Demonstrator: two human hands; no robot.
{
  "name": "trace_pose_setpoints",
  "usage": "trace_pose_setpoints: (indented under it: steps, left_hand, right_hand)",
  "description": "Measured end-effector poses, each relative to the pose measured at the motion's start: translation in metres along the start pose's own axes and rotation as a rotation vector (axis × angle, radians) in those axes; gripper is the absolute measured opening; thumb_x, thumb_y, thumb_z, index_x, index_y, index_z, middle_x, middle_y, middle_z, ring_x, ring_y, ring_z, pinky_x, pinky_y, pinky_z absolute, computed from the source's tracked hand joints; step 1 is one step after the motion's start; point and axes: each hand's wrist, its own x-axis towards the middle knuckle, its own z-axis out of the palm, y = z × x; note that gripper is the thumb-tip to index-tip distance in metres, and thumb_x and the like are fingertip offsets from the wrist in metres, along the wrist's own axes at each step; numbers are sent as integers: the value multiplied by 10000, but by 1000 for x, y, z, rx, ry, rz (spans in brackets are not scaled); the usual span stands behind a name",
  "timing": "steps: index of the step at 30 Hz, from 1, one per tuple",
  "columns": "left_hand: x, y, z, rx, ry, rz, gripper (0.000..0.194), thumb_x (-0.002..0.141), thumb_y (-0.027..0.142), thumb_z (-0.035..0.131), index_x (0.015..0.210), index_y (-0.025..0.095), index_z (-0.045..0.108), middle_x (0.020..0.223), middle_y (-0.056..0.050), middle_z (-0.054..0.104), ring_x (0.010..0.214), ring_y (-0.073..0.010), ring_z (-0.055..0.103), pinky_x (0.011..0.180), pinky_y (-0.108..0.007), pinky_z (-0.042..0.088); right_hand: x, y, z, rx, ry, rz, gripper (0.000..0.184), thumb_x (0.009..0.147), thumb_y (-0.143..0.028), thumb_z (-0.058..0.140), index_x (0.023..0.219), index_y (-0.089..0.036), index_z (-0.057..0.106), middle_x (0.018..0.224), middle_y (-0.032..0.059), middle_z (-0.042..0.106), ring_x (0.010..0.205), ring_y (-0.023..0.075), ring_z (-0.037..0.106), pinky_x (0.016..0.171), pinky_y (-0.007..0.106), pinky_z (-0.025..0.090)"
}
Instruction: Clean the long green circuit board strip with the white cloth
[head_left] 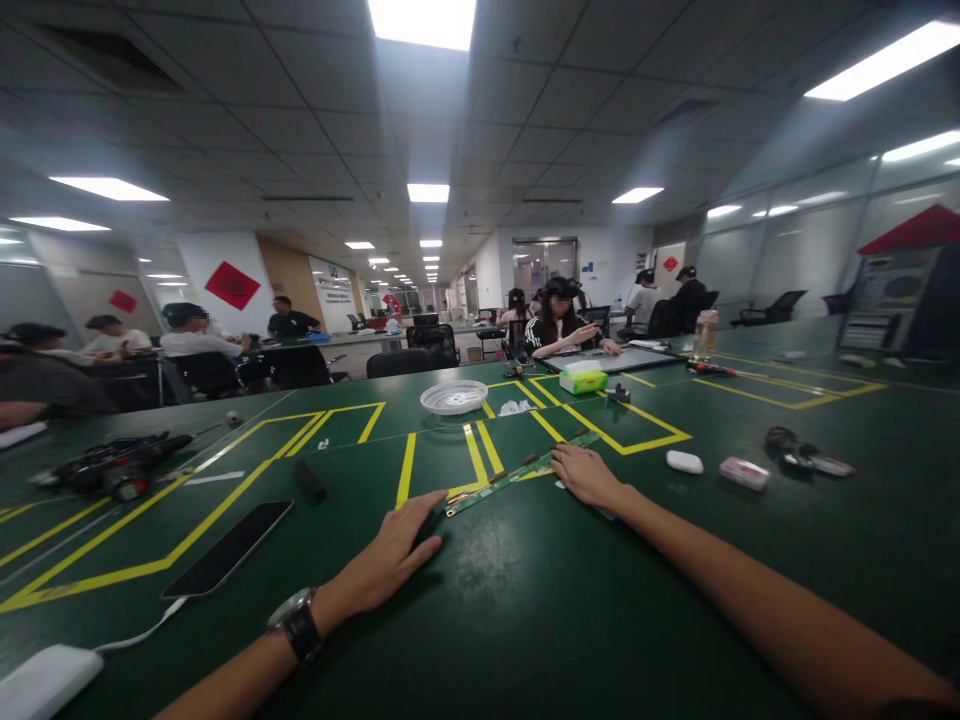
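A long, narrow green circuit board [517, 470] lies slantwise on the dark green table, with small metal parts along it. Beside its near left end is my left hand [397, 552], open, fingers stretched out and thumb apart; whether the fingertips touch the board I cannot tell. My right hand [589, 475] lies palm down at the board's right part, fingers extended against it and covering some of it. Under the right palm, the edge of something bluish peeks out, too hidden to name. A watch [298, 622] is on my left wrist.
Beyond the board stand a white plastic basket [454, 398] and a green tissue pack [583, 378]. On the left lie a phone [229, 548], a black cylinder [310, 481] and a power tool [112, 465]. To the right are a white case [684, 462] and a pink box [744, 474]. A person sits opposite.
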Motion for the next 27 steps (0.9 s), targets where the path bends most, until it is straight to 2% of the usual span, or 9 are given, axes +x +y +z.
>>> trace_pose_setpoints:
  steps: [6,14,19,23,27]
  left_hand:
    - [0,4,-2,-8,-15,-7,534,1040,476,348,1538,326,225,1566,-53,336,1402,-290,362,1151,-529,287]
    - [0,9,-6,-27,-25,1,512,1047,459,340,1528,305,256,1559,-58,350,1400,-278,365,1148,-511,307]
    - [0,7,-5,-32,-12,25,500,1051,448,338,1525,304,268,1553,-60,356,1394,-278,368,1149,-513,305]
    - [-1,4,-4,-55,-12,19,474,1053,444,334,1510,324,291,1552,-47,354,1400,-271,354,1151,-535,288]
    - [1,2,-2,-37,27,28,461,1046,439,360,1488,309,338,1529,-49,389,1395,-264,362,1152,-512,294]
  right_hand:
    - [2,2,1,26,-45,26,559,1007,-441,277,1429,-130,473,1527,168,395,1422,296,330,1117,532,265]
    - [-2,1,-14,-14,34,21,501,1012,-375,257,1356,-175,562,1437,149,498,1362,293,391,1105,538,231]
    - [0,3,-24,-44,57,32,504,1018,-335,213,1307,-179,595,1331,174,572,1278,325,451,1049,586,265]
    - [1,0,-22,-44,-13,-29,487,1014,-406,263,1236,-217,653,1250,164,633,1211,342,517,1021,645,250]
    - [-1,-15,-19,-15,-42,-138,470,1019,-389,269,1227,-247,667,1319,125,616,1257,320,501,1073,626,191]
